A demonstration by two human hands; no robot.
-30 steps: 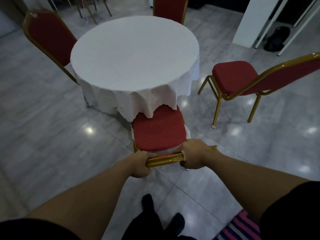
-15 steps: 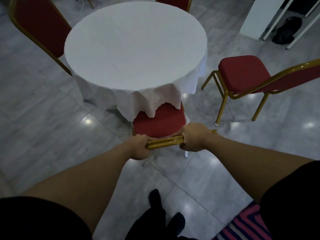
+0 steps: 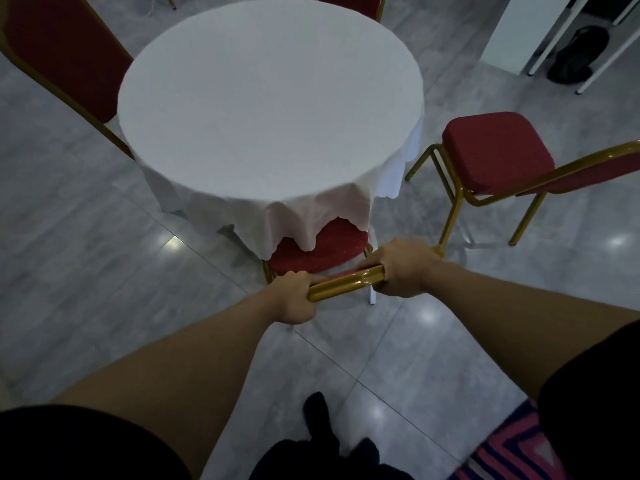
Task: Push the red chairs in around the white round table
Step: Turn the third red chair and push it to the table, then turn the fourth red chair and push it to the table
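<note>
A round table under a white cloth [image 3: 270, 109] fills the middle of the view. Directly in front of me stands a red chair [image 3: 322, 251] with a gold frame; most of its seat is tucked beneath the hanging cloth. My left hand [image 3: 294, 299] and my right hand [image 3: 405, 268] both grip the gold top rail of its backrest. Another red chair [image 3: 495, 150] stands to the right, apart from the table, seat facing it. A third chair [image 3: 65, 53] stands at the left against the table. A fourth chair's back [image 3: 349, 3] shows behind the table.
Grey glossy floor tiles surround the table. A white pillar [image 3: 530, 26] and a dark bag [image 3: 578, 53] among thin white legs sit at the upper right. A striped rug [image 3: 505, 452] lies at the lower right by my feet [image 3: 322, 424].
The chair in my hands has slid forward under the tablecloth, so less of its seat shows. I have stepped closer to the table.
</note>
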